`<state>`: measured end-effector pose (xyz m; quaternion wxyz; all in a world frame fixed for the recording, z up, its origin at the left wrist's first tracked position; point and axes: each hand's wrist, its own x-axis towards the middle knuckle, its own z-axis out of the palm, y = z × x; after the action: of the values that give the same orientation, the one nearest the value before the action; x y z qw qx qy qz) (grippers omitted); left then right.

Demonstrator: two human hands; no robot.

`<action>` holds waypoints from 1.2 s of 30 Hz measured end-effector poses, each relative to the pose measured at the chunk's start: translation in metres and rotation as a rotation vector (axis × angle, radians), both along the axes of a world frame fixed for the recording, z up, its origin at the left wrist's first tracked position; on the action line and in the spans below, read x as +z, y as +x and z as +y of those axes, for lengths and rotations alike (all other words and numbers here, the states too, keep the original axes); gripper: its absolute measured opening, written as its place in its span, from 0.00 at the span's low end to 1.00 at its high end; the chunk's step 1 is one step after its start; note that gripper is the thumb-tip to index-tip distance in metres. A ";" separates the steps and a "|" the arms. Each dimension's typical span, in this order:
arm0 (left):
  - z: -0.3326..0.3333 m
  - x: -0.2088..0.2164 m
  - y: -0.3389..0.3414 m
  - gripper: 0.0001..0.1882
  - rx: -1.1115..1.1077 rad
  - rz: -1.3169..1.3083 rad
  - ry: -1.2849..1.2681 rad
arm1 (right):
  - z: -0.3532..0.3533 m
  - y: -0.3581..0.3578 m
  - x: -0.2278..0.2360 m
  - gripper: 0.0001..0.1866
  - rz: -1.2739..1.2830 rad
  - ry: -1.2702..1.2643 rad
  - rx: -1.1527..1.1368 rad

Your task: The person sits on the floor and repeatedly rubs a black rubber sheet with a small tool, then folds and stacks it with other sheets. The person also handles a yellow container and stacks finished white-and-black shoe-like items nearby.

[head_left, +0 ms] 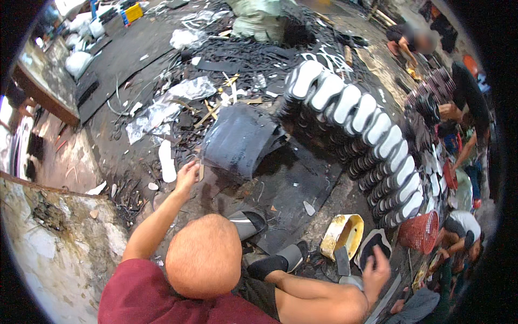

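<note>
My left hand (187,176) reaches forward to the left edge of a curved, glossy black sheet (240,137). Its fingers are closed beside a thin tan strip (201,171); what exactly they grip is too small to make out. Out to the right, above my right knee, my right hand (376,271) is raised with loosely bent, slightly apart fingers and nothing visible in them. Just beyond it lies a black sole-shaped piece with a pale border (373,247). Left of that stands a cut-open whitish container (343,236) with yellow inside, a dark grey flat piece (342,260) leaning at its near side.
A long curved row of stacked white-topped soles (362,112) bends around the right. A red basket (419,232) stands near its end. Black strips (243,75), clear plastic (186,90) and a white sole (167,162) litter the floor. Several other people work at right.
</note>
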<state>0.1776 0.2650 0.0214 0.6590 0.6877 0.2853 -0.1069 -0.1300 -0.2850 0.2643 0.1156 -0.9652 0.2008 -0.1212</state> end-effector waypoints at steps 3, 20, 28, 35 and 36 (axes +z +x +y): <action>-0.028 -0.029 0.032 0.24 0.271 0.132 -0.101 | 0.034 0.091 0.059 0.17 -0.049 -0.029 0.161; -0.021 -0.029 0.175 0.58 -0.472 0.210 -0.327 | 0.226 0.353 -0.274 0.50 0.089 1.979 -0.194; -0.011 -0.021 0.088 0.52 -0.279 -0.010 -0.286 | 0.242 0.340 -0.208 0.52 0.186 1.820 0.030; 0.110 0.017 -0.015 0.55 0.101 0.018 -0.279 | 0.355 0.335 -0.188 0.48 0.365 1.682 0.314; 0.125 0.035 -0.026 0.56 0.134 -0.004 -0.259 | 0.375 0.337 -0.180 0.50 0.436 1.640 0.387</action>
<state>0.1514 0.3903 0.0566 0.7486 0.5765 0.3128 -0.0973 0.2069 0.0896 0.0839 0.7520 -0.5962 0.0748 0.2710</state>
